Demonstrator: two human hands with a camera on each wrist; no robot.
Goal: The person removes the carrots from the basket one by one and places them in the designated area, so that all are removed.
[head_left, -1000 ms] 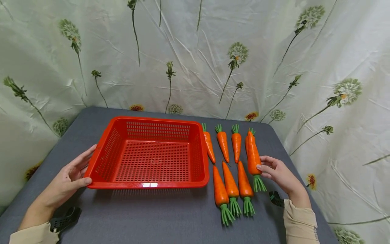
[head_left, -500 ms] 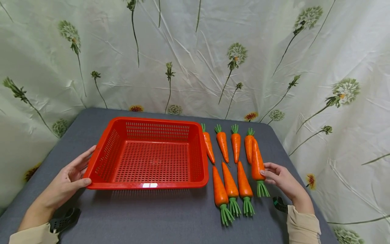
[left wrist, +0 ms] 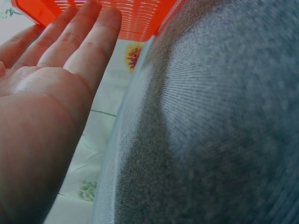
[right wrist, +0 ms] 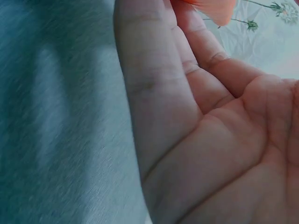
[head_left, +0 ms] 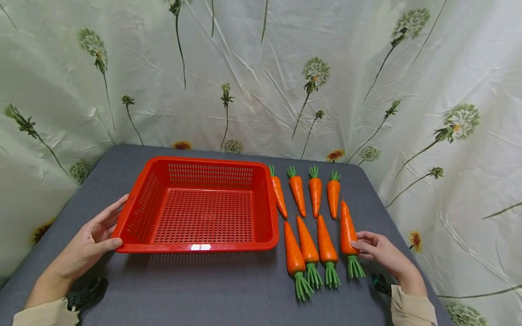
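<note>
A red plastic basket with slotted walls stands left of centre in the head view. My left hand holds its left end, thumb at the near corner of the rim and fingers along the outer side. The left wrist view shows those fingers stretched to the basket wall. At the right, my right hand pinches a carrot near its thick end, green stem toward me. In the right wrist view, only the carrot's orange end shows past the fingers. Several more carrots lie beside it in two rows.
The far row's carrots point their green tops away from me; one is partly hidden behind the basket's right rim. Grey cloth covers the table. A white curtain with printed flowers hangs behind and at the sides.
My right hand has drawn the carrot toward me and right, from over a far-row carrot to the near row's right end. That far-row carrot is now uncovered. Left hand and basket stay put.
</note>
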